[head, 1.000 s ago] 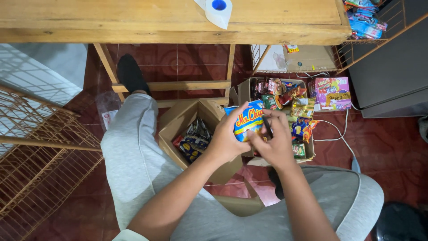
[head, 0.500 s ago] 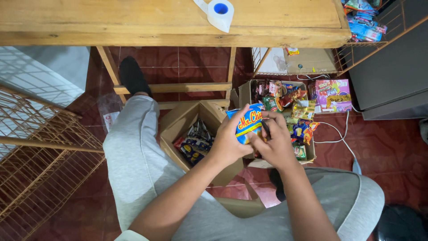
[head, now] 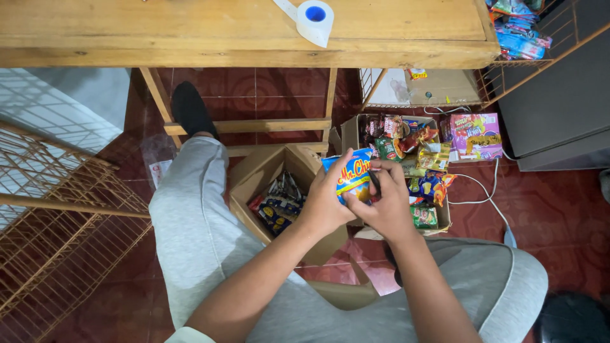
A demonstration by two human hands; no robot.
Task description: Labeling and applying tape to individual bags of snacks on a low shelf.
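While both hands are up: snack pack held above the floor.
Left hand: fingers closed around pack.
Right hand: fingers pinching pack's edge.
Open box: partly filled.
Snack tray: many packs left.

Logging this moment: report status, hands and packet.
Left hand and right hand: both grip the blue snack packet. Packet held above open box of snacks. Nothing in the way.

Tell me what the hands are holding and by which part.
Both hold one blue and yellow snack packet: left hand grips its left side, right hand its right edge, fingers over the top.
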